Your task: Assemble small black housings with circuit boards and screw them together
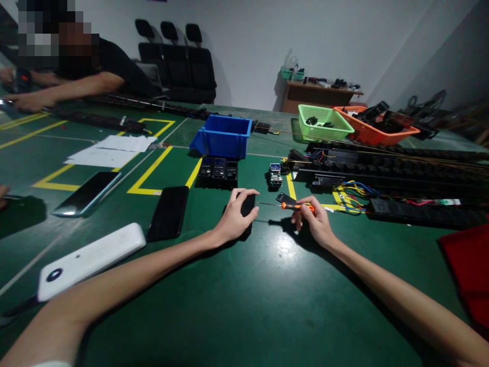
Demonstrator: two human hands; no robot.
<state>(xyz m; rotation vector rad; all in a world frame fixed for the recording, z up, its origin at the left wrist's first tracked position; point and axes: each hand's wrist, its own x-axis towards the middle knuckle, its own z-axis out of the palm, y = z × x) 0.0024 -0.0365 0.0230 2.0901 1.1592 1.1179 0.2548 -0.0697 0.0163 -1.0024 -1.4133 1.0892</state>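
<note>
My left hand (236, 216) is wrapped over a small black box-shaped part (249, 205) on the green table. In my right hand (314, 220) is a screwdriver (294, 206) with an orange and black handle, its thin shaft pointing left. The screwdriver's tip reaches the right side of the black part; whether it sits in a screw cannot be made out. Just beyond the screwdriver lies a small flat black piece (284, 198). A little circuit board module (275, 176) stands farther back. Behind my left hand sit several black modules (217, 173) in a row.
A blue bin (225, 136) stands behind the modules. Black rails (344, 165) with loose wires (355, 191) lie at right, near green (324, 122) and orange baskets (376, 133). Two phones (168, 213) and a white device (91, 260) lie left. Another person (110, 71) works at far left.
</note>
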